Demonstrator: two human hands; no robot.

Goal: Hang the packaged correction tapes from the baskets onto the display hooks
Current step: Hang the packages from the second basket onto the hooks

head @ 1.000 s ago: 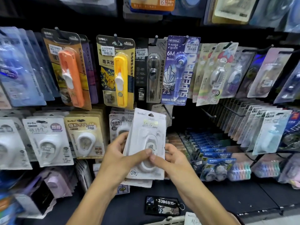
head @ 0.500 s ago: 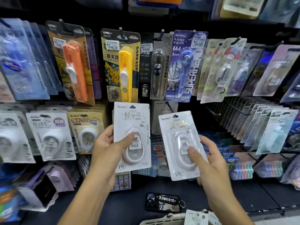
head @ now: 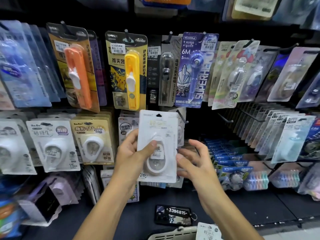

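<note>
The left hand (head: 131,153) has its grip closed on a white carded correction tape (head: 158,146), thumb pressed on the blister and fingers behind the card, so the pack stands upright in front of the lower row of the display, near the middle. Just right of it, the right hand (head: 194,158) has an open grip, fingers loosely spread, its thumb at the card's right edge; whether it steadies a second card behind the first I cannot tell. To hang it well, the hanging slot (head: 159,115) at the card's top should be lined up with the tip of the bare black hook (head: 181,116) that pokes out just right of the card's top corner — keep the card square, slide it straight back along the hook, and let the right hand guide the top edge so the slot does not snag. Going left to right around it: a row of white tape packs (head: 53,144) and a beige pack (head: 93,139) crowd the left, the yellow clip pusher pack (head: 129,71) hangs low just above the slot, and the slanted rows of cards (head: 280,135) lie well to the right. Near the bottom edge sit a key tag (head: 174,214) on the dark shelf (head: 259,205) and the basket rim (head: 173,234) with 1 more tape pack (head: 208,232) — supply for the next hang.
</note>
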